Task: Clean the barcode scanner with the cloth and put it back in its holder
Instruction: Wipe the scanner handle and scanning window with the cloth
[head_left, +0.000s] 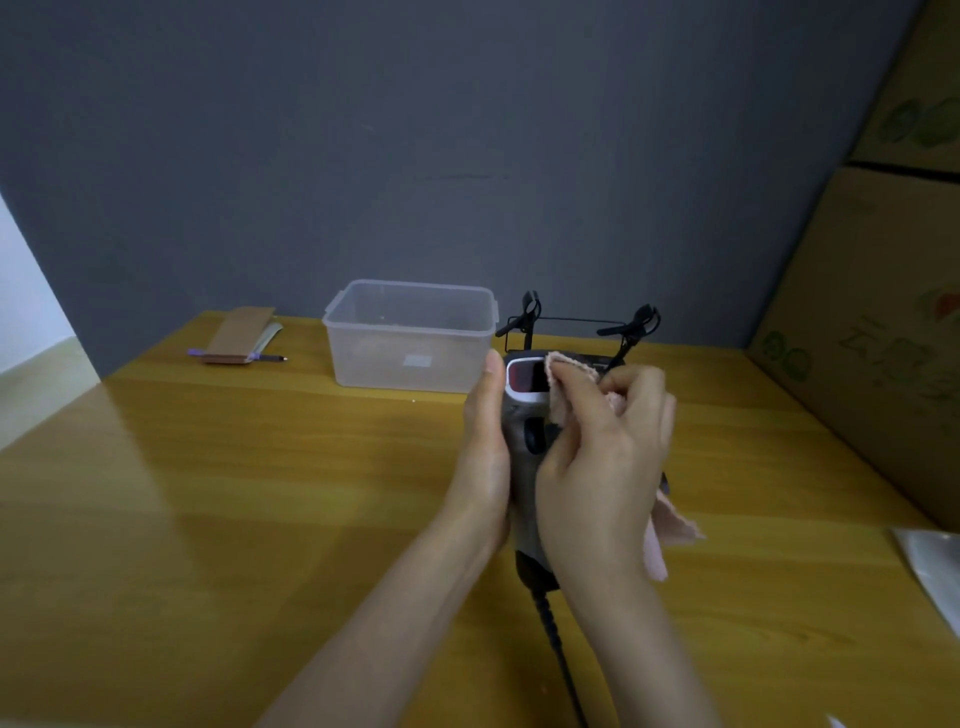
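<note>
Left hand: the left hand is closed around the handle of the grey handheld barcode scanner, holding it up above the table with its dark red window facing the camera.
Right hand: the right hand pinches the small pink cloth and presses it on the right part of the scanner's window; a loose end of the cloth hangs below the wrist.
Cable: a black coiled cable runs down from the base of the grip.
Holder: the black wire holder stands just behind the held scanner.
Surface: the yellow wood-grain table is glossy, with pale reflections to the left of the hands.
Box: a clear plastic box stands beyond and left of the grip.
Room: a dark grey wall lies behind; 2 stacked cardboard cartons rise to the right.
</note>
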